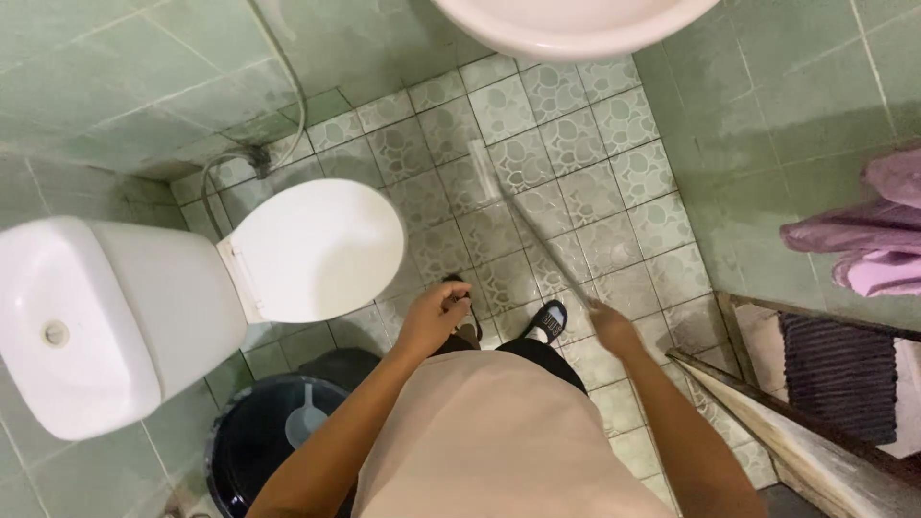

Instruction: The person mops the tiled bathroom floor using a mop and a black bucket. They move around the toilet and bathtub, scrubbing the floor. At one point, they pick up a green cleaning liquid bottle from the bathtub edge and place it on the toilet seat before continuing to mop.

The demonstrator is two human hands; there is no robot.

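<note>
- Right hand (610, 324) found closed round the near end of a long thin handle (547, 251); head of the tool (484, 158), pale and blurred, resting on the tiled floor (576, 144) toward its far edge, just short of the washbasin (574, 24). Kind of head not determinable; possibly a brush or squeegee.
- Left hand (434, 317) seen curled loosely above the feet, fingers drawn in; contents, if any, not discernible. Cannot tell whether anything was pinched.
- Floor judged possibly damp, with sheen noted on the patterned tiles; slip risk assessed as real, given open slippers (549, 319) and weight pitched forward over the handle.
- One-handed hold at the very end of the handle judged weak: head liable to skid sideways or twist out of the grasp under hard pushing.
- Toilet (317, 251), lid shut, standing at the left edge of the floor, cistern (86, 321) beside it; hose (288, 105) hanging down the wall behind. A wide sweep to the left judged likely to knock the bowl or snag the hose.
- Dark bucket (254, 441) with a dipper (305, 420) inside noted just beside the left leg, at the near-left corner; backward step judged likely to tip it.
- Pink towels (878, 245) hanging at the right wall; splashing judged possible.
- Raised door threshold (787, 432) at the near-right corner recorded as a trip point.
</note>
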